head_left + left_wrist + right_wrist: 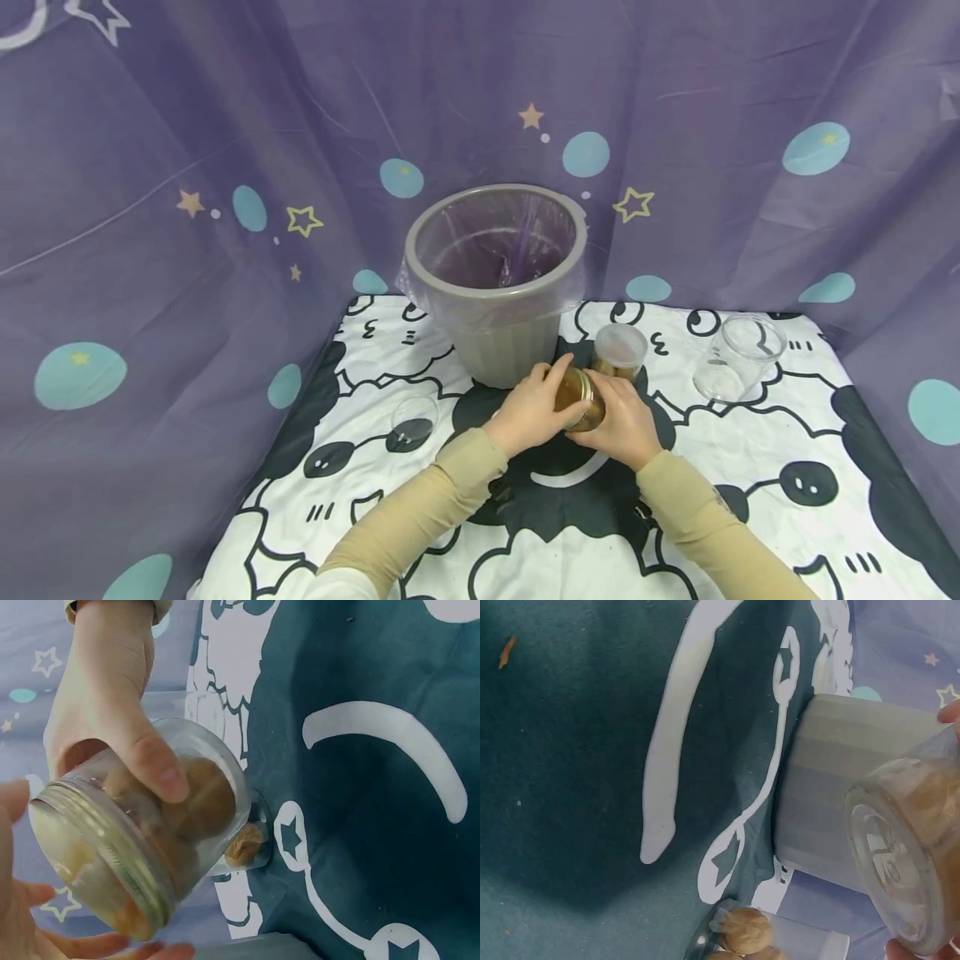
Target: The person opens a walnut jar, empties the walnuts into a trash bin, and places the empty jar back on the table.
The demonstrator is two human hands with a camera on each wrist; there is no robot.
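A clear jar of walnuts (202, 799) with a gold-rimmed lid (97, 851) is tilted between both hands in front of the bin. My right hand (624, 421) grips the jar's body, its thumb across the side in the left wrist view. My left hand (534, 412) spans the lid, with its thumb by one edge and its fingertips at the opposite one. The jar's base (889, 862) faces the right wrist camera. Just behind the right hand stands a second clear jar (621, 343), with walnuts (746, 930) low inside it.
A grey bin (501, 350) with a clear plastic liner stands at the back middle. At the back right is a clear jar (738, 367) with nothing visible inside. A clear round disc (415, 410) lies left of the hands on the patterned cloth (555, 558). Purple curtains (225, 125) rise behind.
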